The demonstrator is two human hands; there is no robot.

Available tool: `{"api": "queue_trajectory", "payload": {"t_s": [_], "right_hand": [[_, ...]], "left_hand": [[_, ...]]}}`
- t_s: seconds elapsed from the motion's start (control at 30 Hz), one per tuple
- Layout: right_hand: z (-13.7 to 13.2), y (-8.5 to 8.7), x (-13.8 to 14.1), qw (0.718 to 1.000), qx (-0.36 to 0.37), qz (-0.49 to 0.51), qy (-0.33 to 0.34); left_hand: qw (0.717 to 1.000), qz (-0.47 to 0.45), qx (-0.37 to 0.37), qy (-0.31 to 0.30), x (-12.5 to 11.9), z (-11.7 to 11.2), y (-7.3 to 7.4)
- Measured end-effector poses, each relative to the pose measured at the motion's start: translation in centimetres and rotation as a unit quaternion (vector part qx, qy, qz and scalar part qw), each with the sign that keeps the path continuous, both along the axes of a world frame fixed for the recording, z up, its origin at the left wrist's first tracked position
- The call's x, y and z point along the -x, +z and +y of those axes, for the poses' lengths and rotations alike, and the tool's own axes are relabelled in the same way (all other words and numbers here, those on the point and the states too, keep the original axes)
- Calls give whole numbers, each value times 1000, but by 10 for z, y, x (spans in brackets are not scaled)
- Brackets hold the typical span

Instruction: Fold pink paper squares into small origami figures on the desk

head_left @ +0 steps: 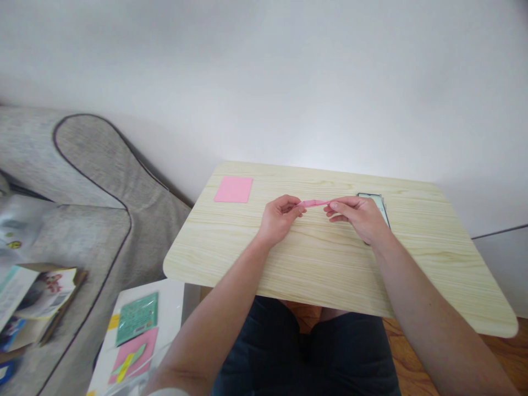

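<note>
A narrow folded strip of pink paper (pixel 312 203) stretches between my two hands, just above the table. My left hand (pixel 281 218) pinches its left end between thumb and fingers. At the other end, the thumb and index finger of my right hand (pixel 358 214) are closed on the paper, with the lower fingers loosely curled. A flat pink square of paper (pixel 234 190) lies on the table to the left of my hands. Partly hidden behind my right hand is a phone-like flat object (pixel 382 209) with a pale face and dark edge.
The light wood-grain table (pixel 313 275) has rounded corners and stands against a white wall. On a white surface (pixel 170 297) at lower left lie a green packet (pixel 138 318) and pink paper (pixel 152 342). A grey sofa (pixel 94 159) with an open box (pixel 31 313) is at left.
</note>
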State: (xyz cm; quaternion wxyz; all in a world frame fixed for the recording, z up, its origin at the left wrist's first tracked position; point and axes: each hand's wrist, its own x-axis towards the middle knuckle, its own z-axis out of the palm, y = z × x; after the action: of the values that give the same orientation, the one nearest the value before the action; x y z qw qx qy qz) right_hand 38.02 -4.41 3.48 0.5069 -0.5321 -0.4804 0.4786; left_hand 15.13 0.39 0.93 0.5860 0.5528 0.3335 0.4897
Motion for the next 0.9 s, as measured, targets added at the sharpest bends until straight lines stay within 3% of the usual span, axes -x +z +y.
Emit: {"api": "queue_trajectory", "payload": {"t_s": [0.37, 0.6, 0.9], "right_hand": [[-5, -7, -1, 1000, 1, 8, -15], [-20, -9, 9, 993, -62, -65, -70], [-25, -19, 21, 987, -63, -54, -136]], "left_hand": [[1000, -9, 29, -6, 2, 0, 2], [999, -17, 43, 10, 5, 2, 2], [995, -46, 89, 0, 4, 3, -4]]}}
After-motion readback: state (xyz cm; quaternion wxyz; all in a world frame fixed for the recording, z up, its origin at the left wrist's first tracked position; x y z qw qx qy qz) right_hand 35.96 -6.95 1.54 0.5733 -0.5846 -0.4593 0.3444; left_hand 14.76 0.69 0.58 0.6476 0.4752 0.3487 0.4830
